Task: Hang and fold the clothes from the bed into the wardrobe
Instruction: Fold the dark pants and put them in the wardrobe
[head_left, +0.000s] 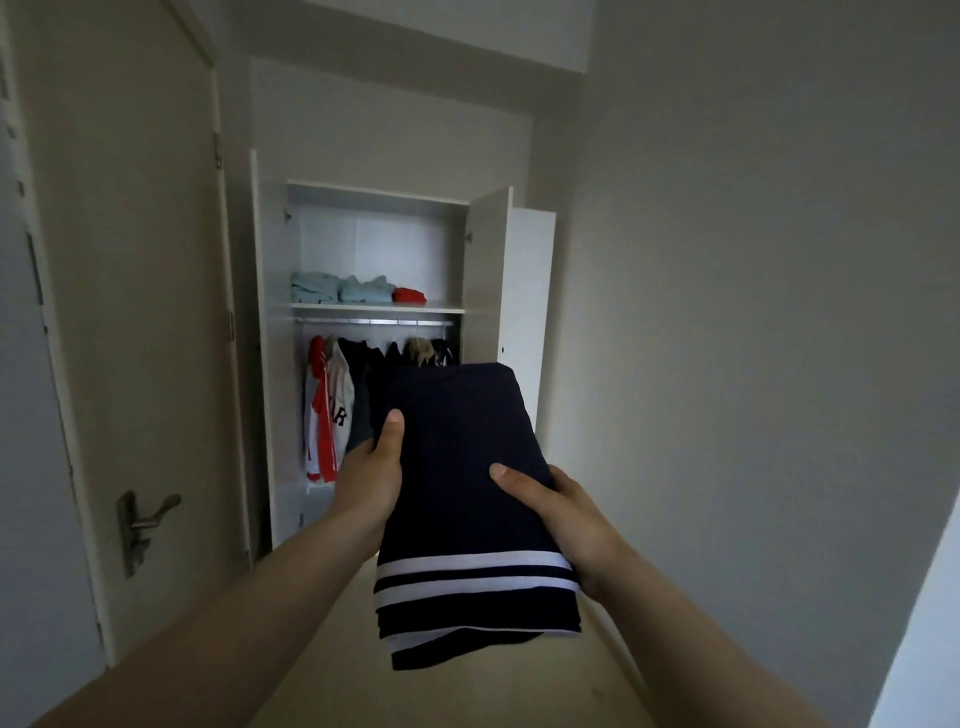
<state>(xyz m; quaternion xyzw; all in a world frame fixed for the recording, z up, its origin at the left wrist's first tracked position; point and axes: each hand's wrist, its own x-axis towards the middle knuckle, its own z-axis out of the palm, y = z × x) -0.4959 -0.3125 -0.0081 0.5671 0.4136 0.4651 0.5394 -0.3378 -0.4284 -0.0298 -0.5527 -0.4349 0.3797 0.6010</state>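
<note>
Pale beige room door (130, 312), one, fills the left of my head view and stands closed.

White wardrobe (374, 239), one, straight ahead, with both its doors swung open: left wardrobe door (260, 338) and right wardrobe door (530, 291).

Light wood floor (332, 649), seen below my arms.

Folded navy garment (467, 467), one, held out in the air in front of the wardrobe's hanging section, not yet inside. I count three white stripes across its near end and a fourth on a layer showing beneath.

Hands, two. The left hand (371, 473) grips the garment's left edge with the thumb laid flat on top. The right hand (561, 514) grips the right edge with the thumb across the cloth. The fingers of both are tucked under the fabric, out of sight.

Hanging clothes, one row under the rail (374, 322): one red-and-white jersey (327, 415) at the left, then dark garments (369, 374) too crowded for me to count.

Shelf (447, 310), one, above the rail, carrying three folded piles side by side: two light blue, the left blue pile (311, 288) and the middle blue pile (366, 290), and one red pile (409, 295) at the right.

Metal door handle (150, 514), one, low on the room door.
</note>
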